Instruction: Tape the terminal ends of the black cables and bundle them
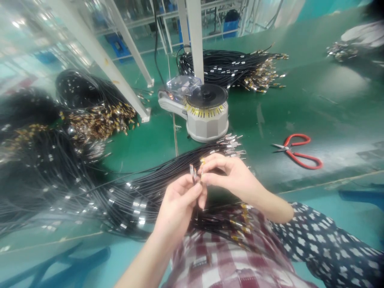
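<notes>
My left hand (177, 204) and my right hand (228, 174) meet just above the near table edge, both pinched on a small piece of clear tape (193, 175) held between the fingertips. Under the hands lies a bundle of thin black cables (150, 188) with metal-tipped ends (231, 145) fanning to the right. More cable ends with gold connectors (240, 230) rest across my lap.
A grey round tape dispenser (207, 114) stands just beyond the hands on the green table (315, 108). Red-handled scissors (298, 150) lie to the right. Coiled cable bundles (237, 68) sit at the back, others (90, 116) at the left. White frame posts (196, 40) rise behind.
</notes>
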Action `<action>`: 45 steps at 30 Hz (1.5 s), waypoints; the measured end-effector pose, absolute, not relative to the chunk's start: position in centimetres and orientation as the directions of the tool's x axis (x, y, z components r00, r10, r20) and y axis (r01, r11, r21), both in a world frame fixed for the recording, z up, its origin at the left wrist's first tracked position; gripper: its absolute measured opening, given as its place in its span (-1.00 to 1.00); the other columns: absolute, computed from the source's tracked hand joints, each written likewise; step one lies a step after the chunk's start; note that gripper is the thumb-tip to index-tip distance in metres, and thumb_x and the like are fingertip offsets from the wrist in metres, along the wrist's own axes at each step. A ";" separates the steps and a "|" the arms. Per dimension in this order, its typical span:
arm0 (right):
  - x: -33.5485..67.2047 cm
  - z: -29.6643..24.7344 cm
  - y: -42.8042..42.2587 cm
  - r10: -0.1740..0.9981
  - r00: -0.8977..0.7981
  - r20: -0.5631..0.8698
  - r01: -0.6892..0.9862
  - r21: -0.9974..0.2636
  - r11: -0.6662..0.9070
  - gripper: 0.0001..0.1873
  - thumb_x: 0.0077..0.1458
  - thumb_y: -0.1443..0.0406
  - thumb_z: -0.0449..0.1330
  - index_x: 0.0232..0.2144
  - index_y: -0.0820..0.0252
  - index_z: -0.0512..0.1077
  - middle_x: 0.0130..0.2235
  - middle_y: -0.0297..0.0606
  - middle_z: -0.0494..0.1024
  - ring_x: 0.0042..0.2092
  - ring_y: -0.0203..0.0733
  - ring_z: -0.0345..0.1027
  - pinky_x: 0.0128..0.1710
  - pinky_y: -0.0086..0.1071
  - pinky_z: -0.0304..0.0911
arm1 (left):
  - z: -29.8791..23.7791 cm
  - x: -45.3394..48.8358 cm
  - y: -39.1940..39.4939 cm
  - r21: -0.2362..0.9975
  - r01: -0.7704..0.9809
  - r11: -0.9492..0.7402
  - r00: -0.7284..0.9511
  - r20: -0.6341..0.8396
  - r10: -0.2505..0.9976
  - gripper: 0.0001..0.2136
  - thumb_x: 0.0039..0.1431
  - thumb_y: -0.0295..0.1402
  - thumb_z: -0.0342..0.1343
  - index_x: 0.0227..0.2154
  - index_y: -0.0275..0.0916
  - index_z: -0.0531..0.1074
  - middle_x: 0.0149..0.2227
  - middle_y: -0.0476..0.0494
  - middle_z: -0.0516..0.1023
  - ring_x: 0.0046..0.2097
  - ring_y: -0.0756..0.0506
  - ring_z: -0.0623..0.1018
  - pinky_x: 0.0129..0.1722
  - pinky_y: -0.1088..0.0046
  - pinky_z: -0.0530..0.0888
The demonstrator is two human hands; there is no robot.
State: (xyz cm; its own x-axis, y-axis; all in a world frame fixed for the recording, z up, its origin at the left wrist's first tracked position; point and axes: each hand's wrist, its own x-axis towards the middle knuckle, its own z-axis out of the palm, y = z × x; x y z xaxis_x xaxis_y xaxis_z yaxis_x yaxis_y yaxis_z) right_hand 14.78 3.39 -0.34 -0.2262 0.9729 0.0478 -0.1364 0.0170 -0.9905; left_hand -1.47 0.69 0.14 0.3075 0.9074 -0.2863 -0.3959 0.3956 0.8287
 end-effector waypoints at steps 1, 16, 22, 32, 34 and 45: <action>14.8 -0.4 3.5 0.966 -0.257 0.037 -0.178 -0.984 -0.010 -0.94 -0.09 0.33 0.40 -0.49 0.13 0.57 -0.27 -0.29 0.50 -0.11 -0.18 0.38 0.05 -0.22 0.22 | 0.1 -1.5 0.8 0.820 -0.399 0.411 0.346 -0.280 0.895 -0.87 0.08 -0.35 0.29 -0.41 -0.33 0.51 -0.56 0.00 0.44 -0.58 0.10 0.35 -0.51 0.57 0.23; 17.5 1.5 4.4 0.966 -0.175 0.189 0.200 -0.954 0.223 -0.89 0.09 0.26 0.27 -0.43 0.15 0.55 -0.17 -0.22 0.54 -0.01 -0.13 0.40 0.08 -0.23 0.22 | 0.3 -1.3 1.0 0.917 -0.192 0.349 0.211 -0.309 0.928 -0.87 0.03 -0.37 0.33 -0.48 -0.31 0.51 -0.46 -0.04 0.51 -0.42 0.05 0.42 -0.39 0.56 0.31; 16.1 2.0 3.4 0.954 -0.192 0.231 0.317 -0.905 0.283 -0.91 0.10 0.29 0.27 -0.44 0.15 0.53 -0.22 -0.25 0.56 -0.05 -0.14 0.41 0.03 -0.25 0.22 | 0.0 -1.1 0.8 0.961 -0.145 0.237 0.134 -0.218 0.967 -0.87 0.07 -0.34 0.31 -0.34 -0.25 0.52 -0.49 0.01 0.50 -0.46 0.04 0.45 -0.50 0.57 0.29; 16.4 0.9 4.3 0.943 -0.303 0.135 0.151 -0.971 0.187 -0.91 0.08 0.34 0.27 -0.47 0.19 0.52 -0.24 -0.23 0.51 -0.06 -0.16 0.40 0.03 -0.27 0.24 | 0.3 -1.9 0.8 0.935 -0.323 0.144 0.009 -0.149 0.989 -0.89 0.13 -0.38 0.25 -0.44 -0.22 0.43 -0.48 0.03 0.47 -0.41 0.02 0.48 -0.34 0.49 0.41; 16.5 0.9 4.3 0.936 -0.325 0.136 0.128 -0.974 0.186 -0.90 0.08 0.33 0.26 -0.47 0.19 0.51 -0.23 -0.22 0.51 -0.05 -0.14 0.40 0.02 -0.25 0.24 | 0.6 -1.8 0.9 0.909 -0.366 0.199 0.049 -0.195 0.980 -0.91 0.15 -0.35 0.23 -0.38 -0.21 0.43 -0.55 0.09 0.36 -0.53 0.08 0.35 -0.48 0.55 0.31; 17.2 1.7 3.5 0.937 -0.306 0.171 0.146 -0.964 0.224 -0.83 0.30 0.25 0.03 -0.35 0.15 0.32 -0.27 -0.25 0.47 -0.18 -0.18 0.36 -0.11 -0.27 0.25 | 0.7 -1.5 1.1 0.916 -0.250 0.313 0.135 -0.287 0.948 -0.86 0.08 -0.37 0.30 -0.40 -0.31 0.46 -0.49 -0.01 0.49 -0.61 0.19 0.22 -0.62 0.65 0.10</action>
